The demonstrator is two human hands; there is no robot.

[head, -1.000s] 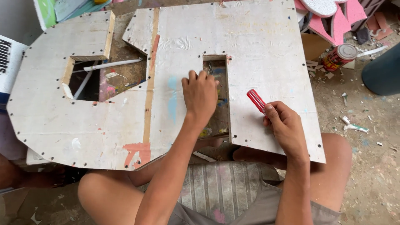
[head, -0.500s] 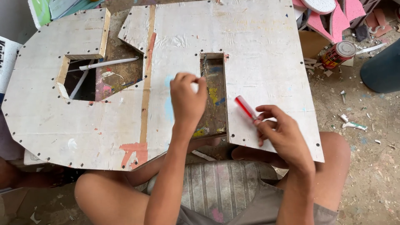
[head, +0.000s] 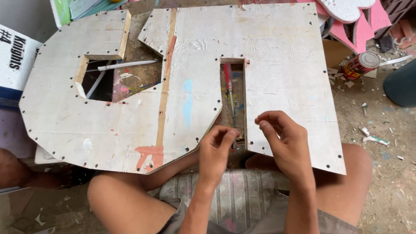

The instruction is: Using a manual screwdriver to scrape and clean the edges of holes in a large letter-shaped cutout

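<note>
A big white plywood cut-out panel point(head: 281, 82) with dark screw heads along its edges rests across my lap. In its narrow upright slot lies a red-handled screwdriver point(head: 228, 80). My left hand point(head: 216, 151) is at the slot's lower end with its fingertips pinched together; whether something small is between them is hidden. Just to the right of the slot, my right hand point(head: 286, 138) hovers over the panel's lower edge. Its fingers are bent and apart, with nothing seen in them.
A second white panel point(head: 60, 108) with a square hole joins on the left, a white tube point(head: 125, 65) under it. A red can point(head: 359, 65) stands on the dirt floor at right, near pink foam shapes point(head: 368, 17) and scattered scraps.
The red-handled screwdriver has left my right hand and now lies in the slot. Both hands came together at the slot's lower end; my left hand moved down off the panel.
</note>
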